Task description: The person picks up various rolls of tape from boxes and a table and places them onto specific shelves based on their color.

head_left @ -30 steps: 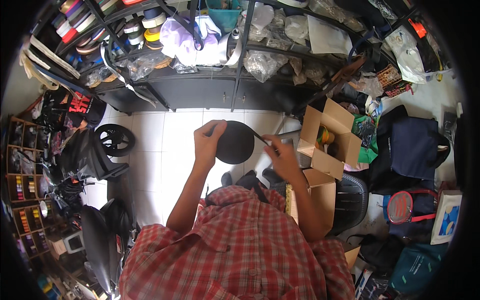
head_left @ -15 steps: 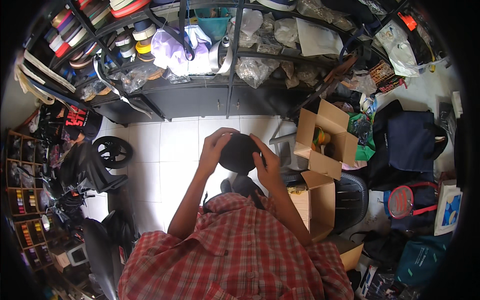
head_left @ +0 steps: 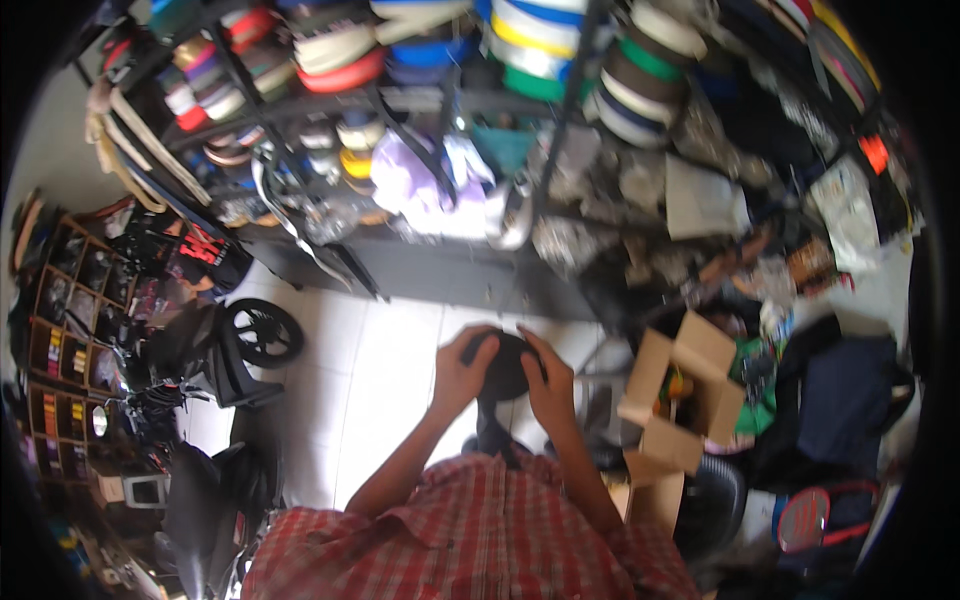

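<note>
Workshop or stockroom: coloured strap rolls [head_left: 535, 48] shelved along top, small spools [head_left: 54, 352] far left, plastic bags [head_left: 567, 243] upper right of centre.

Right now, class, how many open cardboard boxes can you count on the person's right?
2. The first box, flaps spread, stands to the right of the black disc, with something yellow inside; the second box is just below it in the picture. More may be hidden.

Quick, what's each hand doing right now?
Left hand: holding the round black roll by its left side.
Right hand: holding the same roll by its right side.
</note>
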A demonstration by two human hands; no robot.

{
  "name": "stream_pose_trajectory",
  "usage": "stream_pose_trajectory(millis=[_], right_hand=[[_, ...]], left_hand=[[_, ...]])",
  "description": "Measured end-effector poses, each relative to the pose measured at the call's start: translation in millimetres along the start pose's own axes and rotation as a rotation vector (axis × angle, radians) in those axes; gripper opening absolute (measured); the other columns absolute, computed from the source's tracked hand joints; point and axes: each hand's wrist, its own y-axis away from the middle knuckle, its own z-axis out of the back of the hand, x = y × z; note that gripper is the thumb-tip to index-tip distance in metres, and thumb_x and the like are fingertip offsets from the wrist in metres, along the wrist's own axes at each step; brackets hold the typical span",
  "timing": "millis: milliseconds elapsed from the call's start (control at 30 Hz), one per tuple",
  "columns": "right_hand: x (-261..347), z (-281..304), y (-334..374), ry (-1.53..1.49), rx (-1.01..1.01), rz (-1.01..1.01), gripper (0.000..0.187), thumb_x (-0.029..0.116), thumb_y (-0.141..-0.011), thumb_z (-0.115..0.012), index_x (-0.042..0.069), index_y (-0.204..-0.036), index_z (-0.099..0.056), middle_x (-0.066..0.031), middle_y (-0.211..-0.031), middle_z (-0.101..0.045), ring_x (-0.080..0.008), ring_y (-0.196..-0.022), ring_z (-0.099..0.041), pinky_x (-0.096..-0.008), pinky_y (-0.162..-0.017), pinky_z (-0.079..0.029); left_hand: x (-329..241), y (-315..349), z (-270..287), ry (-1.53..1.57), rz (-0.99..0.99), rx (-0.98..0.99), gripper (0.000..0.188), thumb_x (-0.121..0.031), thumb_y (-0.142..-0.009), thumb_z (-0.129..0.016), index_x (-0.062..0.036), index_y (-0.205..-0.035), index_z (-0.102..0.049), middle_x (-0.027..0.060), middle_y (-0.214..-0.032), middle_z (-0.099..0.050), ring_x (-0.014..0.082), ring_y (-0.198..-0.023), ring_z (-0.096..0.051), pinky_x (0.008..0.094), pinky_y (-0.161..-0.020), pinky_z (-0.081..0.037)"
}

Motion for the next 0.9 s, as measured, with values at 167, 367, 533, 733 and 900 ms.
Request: stream_pose_trajectory(millis=[167, 367, 533, 733, 900], right_hand=[[-5, -1, -57, -0.045, 0.166, 0.099, 0.030, 0.006, -0.085, -0.066, 0.000, -0.114, -0.062, -0.0136, -0.105, -0.067, -0.0174, -0.095, -0.064, -0.0284, -0.082, -0.050], [1, -40, -117, -0.191, 0.233, 0.063, 0.029, 0.006, -0.084, -0.066, 0.000, -0.112, -0.063, -0.0135, -0.102, -0.068, -0.0204, -0.095, -0.066, -0.0298, -0.084, -0.050], [2, -58, -159, -0.106, 0.272, 0.204, 0.030, 0.011, -0.083, -0.068, -0.002, -0.110, -0.064, -0.0163, -0.099, -0.068, -0.0254, -0.091, -0.067, -0.0333, -0.079, -0.050], [-7, -89, -186, -0.138, 0.359, 0.296, 0.028, 0.017, -0.079, -0.075, 0.002, -0.102, -0.067, -0.0132, -0.086, -0.068, -0.0268, -0.078, -0.068, -0.0346, -0.069, -0.052], [4, -135, -200, -0.107, 0.427, 0.374, 0.030, 0.019, -0.083, -0.072, 0.003, -0.107, -0.066, -0.0145, -0.090, -0.067, -0.0284, -0.080, -0.067, -0.0348, -0.070, -0.051]], left_hand=[[8, -51, 33, -0.024, 0.017, 0.199, 0.025, -0.021, -0.090, -0.064, -0.0018, -0.104, -0.063, 0.0147, -0.086, -0.069, 0.0195, -0.081, -0.068, 0.0312, -0.073, -0.051], [-6, -91, 45, -0.226, -0.121, -0.035, 0.022, -0.019, -0.086, -0.068, -0.0011, -0.098, -0.066, 0.0141, -0.082, -0.070, 0.0228, -0.075, -0.070, 0.0318, -0.070, -0.053], [-4, -105, 49, -0.193, -0.039, -0.312, 0.021, -0.018, -0.087, -0.068, 0.0002, -0.096, -0.066, 0.0132, -0.084, -0.070, 0.0192, -0.079, -0.069, 0.0309, -0.073, -0.052], [0, -122, 91, -0.257, 0.012, -0.134, 0.026, -0.024, -0.089, -0.065, 0.0008, -0.097, -0.066, 0.0137, -0.083, -0.070, 0.0212, -0.077, -0.068, 0.0326, -0.074, -0.052], [11, -124, 122, -0.230, -0.001, -0.283, 0.026, -0.023, -0.087, -0.067, 0.0005, -0.099, -0.066, 0.0148, -0.083, -0.070, 0.0222, -0.077, -0.069, 0.0327, -0.072, -0.053]])
